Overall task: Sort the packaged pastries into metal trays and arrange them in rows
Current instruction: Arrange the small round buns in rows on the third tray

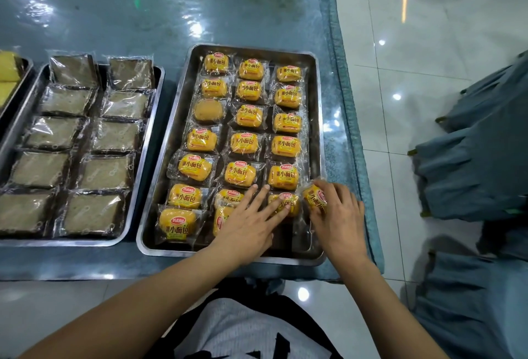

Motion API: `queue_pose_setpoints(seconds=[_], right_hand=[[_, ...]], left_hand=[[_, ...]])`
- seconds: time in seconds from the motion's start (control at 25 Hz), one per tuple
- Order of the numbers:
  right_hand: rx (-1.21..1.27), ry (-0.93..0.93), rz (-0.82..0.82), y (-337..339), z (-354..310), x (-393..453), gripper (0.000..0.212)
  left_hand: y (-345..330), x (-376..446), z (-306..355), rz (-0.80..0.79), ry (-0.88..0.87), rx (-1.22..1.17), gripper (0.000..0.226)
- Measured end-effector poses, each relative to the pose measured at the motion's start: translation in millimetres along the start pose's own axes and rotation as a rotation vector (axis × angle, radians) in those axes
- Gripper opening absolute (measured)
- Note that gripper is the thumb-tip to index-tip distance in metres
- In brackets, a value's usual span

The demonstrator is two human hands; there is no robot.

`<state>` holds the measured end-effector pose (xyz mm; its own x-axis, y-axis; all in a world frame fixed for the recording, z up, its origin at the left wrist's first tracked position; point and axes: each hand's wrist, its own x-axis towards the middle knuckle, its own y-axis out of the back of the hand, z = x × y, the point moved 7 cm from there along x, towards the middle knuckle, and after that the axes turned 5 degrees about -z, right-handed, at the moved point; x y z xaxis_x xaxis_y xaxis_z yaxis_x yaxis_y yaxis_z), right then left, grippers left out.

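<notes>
A metal tray (316,107) in the middle of the table holds several yellow packaged buns in three rows. My left hand (251,221) lies flat with straight fingers over the buns in the near part of the tray, its fingertips touching one bun (293,206) in the right row. My right hand (337,213) grips another yellow bun (313,196), tilted, at the tray's near right edge. One bun (208,109) in the left row lies label down.
A second metal tray (137,187) to the left holds two rows of brown packaged cake slices (107,172). A third tray with yellow cakes (7,67) shows at the far left. Blue-covered chairs (471,164) stand on the right. The table's near edge runs just below the trays.
</notes>
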<state>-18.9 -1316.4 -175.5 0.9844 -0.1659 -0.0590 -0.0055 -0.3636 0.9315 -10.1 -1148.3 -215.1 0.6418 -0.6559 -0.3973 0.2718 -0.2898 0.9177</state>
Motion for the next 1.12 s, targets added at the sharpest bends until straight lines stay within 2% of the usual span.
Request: queue_pose_setpoints(seconds=[0.32,0.52,0.8,0.92,1.0,1.12], right_hand=[[0.021,0.078,-0.109,-1.6,0.2,3.3,0.062],[0.123,0.161,-0.156,3.2,-7.6,-1.5,0.062],[0.205,0.252,-0.398,-11.7,-21.4,-4.0,0.063],[0.175,0.315,-0.501,-21.7,-29.6,-8.3,0.057],[0.124,0.345,-0.569,-31.0,-33.8,-12.1,0.052],[-0.038,0.408,-0.517,-36.4,-36.8,-13.4,0.04]], left_hand=[[1.3,8.6,-5.6,-0.036,0.018,-0.046,0.072],[4.8,-3.3,-8.5,0.033,0.045,-0.139,0.071],[1.0,-36.0,-20.7,0.076,0.147,-0.231,0.047],[-2.1,-49.3,-26.4,0.128,0.207,-0.276,0.04],[-4.2,-52.2,-27.8,0.15,0.226,-0.293,0.045],[-6.6,-53.8,-28.6,0.159,0.256,-0.32,0.057]])
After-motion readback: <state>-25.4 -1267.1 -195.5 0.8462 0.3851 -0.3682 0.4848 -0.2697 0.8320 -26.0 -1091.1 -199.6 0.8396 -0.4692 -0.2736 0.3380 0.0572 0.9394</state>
